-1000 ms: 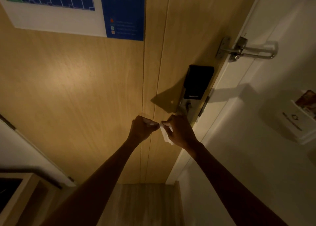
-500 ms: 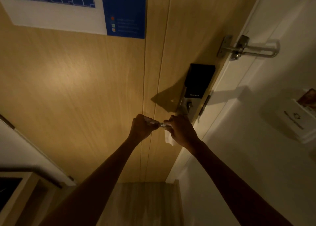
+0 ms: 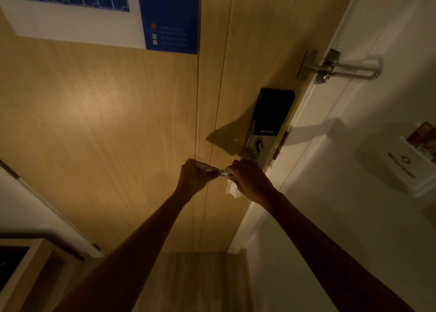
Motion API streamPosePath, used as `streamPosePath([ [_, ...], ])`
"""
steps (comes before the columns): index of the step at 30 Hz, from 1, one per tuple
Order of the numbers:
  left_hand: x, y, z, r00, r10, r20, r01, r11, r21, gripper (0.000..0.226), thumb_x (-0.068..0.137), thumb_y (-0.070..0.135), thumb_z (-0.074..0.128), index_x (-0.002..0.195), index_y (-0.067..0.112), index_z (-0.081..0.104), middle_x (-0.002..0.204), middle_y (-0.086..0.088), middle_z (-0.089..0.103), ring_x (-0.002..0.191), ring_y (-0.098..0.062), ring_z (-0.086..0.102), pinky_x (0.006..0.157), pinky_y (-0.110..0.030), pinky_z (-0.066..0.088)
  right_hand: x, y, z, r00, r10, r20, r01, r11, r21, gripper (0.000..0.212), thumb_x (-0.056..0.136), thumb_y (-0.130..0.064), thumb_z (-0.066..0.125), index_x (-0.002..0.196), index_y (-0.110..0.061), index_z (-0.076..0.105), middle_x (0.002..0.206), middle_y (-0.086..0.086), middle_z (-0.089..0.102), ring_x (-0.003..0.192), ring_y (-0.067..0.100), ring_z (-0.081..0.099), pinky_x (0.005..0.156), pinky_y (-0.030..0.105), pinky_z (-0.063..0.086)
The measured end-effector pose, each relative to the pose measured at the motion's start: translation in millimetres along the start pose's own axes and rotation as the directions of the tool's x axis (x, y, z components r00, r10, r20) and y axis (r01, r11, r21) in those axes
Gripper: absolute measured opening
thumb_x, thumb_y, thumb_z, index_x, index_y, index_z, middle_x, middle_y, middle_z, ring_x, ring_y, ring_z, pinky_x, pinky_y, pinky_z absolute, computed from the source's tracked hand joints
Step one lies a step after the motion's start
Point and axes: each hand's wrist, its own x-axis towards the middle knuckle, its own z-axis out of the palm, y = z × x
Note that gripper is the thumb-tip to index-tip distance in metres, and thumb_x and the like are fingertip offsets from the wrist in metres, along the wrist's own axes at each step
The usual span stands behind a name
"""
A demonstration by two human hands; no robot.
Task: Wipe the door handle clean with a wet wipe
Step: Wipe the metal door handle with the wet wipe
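The metal door handle (image 3: 221,172) juts left from the smart lock plate (image 3: 266,132) on the wooden door (image 3: 106,113); only a short stretch of it shows between my hands. My left hand (image 3: 194,178) is closed around the handle's free end. My right hand (image 3: 251,181) grips the handle near the lock with a white wet wipe (image 3: 232,189) pressed on it, and a corner of the wipe hangs below my fingers. The light is dim.
A metal swing latch (image 3: 335,67) sits above the lock at the door edge. The white door frame and wall (image 3: 342,193) stand to the right, with a white card holder (image 3: 410,168) on the wall. A blue and white notice (image 3: 165,17) hangs on the door. A cabinet (image 3: 21,264) is at lower left.
My right hand has slid the wipe slightly right along the handle, towards the lock. More of the wipe hangs below it. The left hand keeps its hold.
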Motion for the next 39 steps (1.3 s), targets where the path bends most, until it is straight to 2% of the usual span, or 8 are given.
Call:
streamPosePath([
  [4, -3, 2, 1, 1.0, 0.01, -0.019, -0.01, 1.0, 0.001, 0.014, 0.071, 0.011, 0.081, 0.083, 0.007, 0.077, 0.081, -0.009, 0.075, 0.074, -0.017, 0.071, 0.075, -0.034, 0.059, -6, 7, 7, 0.999, 0.01, -0.031, -0.012, 0.997, -0.07, 0.015, 0.092, -0.021, 0.061, 0.105, -0.013, 0.062, 0.098, 0.004, 0.066, 0.093, 0.02, 0.062, 0.091, 0.038, 0.047],
  [8, -4, 3, 3, 1.0, 0.01, -0.009, -0.01, 0.999, 0.037, 0.014, 0.074, 0.016, 0.079, 0.086, 0.009, 0.077, 0.082, -0.005, 0.076, 0.074, -0.011, 0.071, 0.073, -0.027, 0.059, 4, -4, 8, 1.0, -0.012, -0.017, 0.011, 0.998, -0.068, 0.016, 0.095, -0.025, 0.056, 0.103, -0.011, 0.06, 0.097, 0.005, 0.065, 0.091, 0.02, 0.061, 0.082, 0.034, 0.047],
  [13, -3, 2, 0, 1.0, 0.014, -0.014, -0.013, 0.999, 0.049, 0.016, 0.072, 0.018, 0.081, 0.086, 0.011, 0.078, 0.078, -0.002, 0.075, 0.065, -0.002, 0.065, 0.059, -0.006, 0.049, -9, 16, 8, 1.0, 0.0, 0.031, 0.004, 0.992, -0.129, 0.017, 0.091, -0.019, 0.062, 0.106, -0.015, 0.058, 0.099, 0.001, 0.065, 0.094, 0.019, 0.062, 0.096, 0.037, 0.045],
  [20, -3, 4, -1, 1.0, 0.024, 0.0, -0.024, 0.999, 0.027, 0.015, 0.072, 0.013, 0.08, 0.086, 0.008, 0.078, 0.082, -0.007, 0.076, 0.074, -0.014, 0.071, 0.073, -0.027, 0.058, -4, 6, 8, 1.0, 0.01, 0.003, -0.01, 0.997, -0.071, 0.016, 0.09, -0.022, 0.065, 0.105, -0.016, 0.06, 0.098, -0.001, 0.066, 0.095, 0.017, 0.061, 0.089, 0.033, 0.047],
  [23, -3, 3, 0, 1.0, 0.007, -0.015, -0.007, 1.0, 0.012, 0.015, 0.07, 0.013, 0.082, 0.083, 0.007, 0.077, 0.081, -0.007, 0.076, 0.074, -0.013, 0.071, 0.073, -0.025, 0.058, -12, 21, 1, 1.0, 0.025, -0.017, -0.026, 0.997, -0.067, 0.016, 0.09, -0.021, 0.065, 0.106, -0.02, 0.065, 0.101, -0.003, 0.068, 0.099, 0.016, 0.062, 0.097, 0.037, 0.047],
  [27, -3, 6, 1, 1.0, -0.011, -0.006, 0.011, 1.0, 0.014, 0.015, 0.071, 0.015, 0.081, 0.084, 0.008, 0.077, 0.082, -0.006, 0.076, 0.075, -0.012, 0.071, 0.073, -0.023, 0.057, 1, 2, 1, 1.0, -0.001, -0.02, 0.001, 1.0, -0.002, 0.016, 0.093, -0.025, 0.06, 0.105, -0.018, 0.067, 0.098, -0.001, 0.068, 0.1, 0.015, 0.059, 0.089, 0.033, 0.05],
  [32, -3, 7, 0, 1.0, -0.006, -0.012, 0.007, 0.999, 0.038, 0.017, 0.07, 0.015, 0.082, 0.085, 0.008, 0.078, 0.082, -0.006, 0.076, 0.076, -0.013, 0.07, 0.071, -0.019, 0.055, -15, 18, -5, 0.998, 0.041, -0.054, -0.045, 0.997, -0.068, 0.015, 0.087, -0.021, 0.067, 0.102, -0.021, 0.069, 0.097, -0.003, 0.07, 0.103, 0.017, 0.06, 0.09, 0.034, 0.049],
  [39, -5, 11, -1, 1.0, -0.012, 0.005, 0.012, 0.999, 0.032, 0.017, 0.07, 0.014, 0.082, 0.085, 0.007, 0.077, 0.084, -0.008, 0.076, 0.077, -0.015, 0.071, 0.077, -0.028, 0.058, -5, -4, 8, 0.997, 0.035, -0.07, -0.043, 0.992, -0.117, 0.015, 0.088, -0.023, 0.067, 0.102, -0.018, 0.067, 0.097, 0.0, 0.069, 0.1, 0.019, 0.06, 0.09, 0.036, 0.048],
])
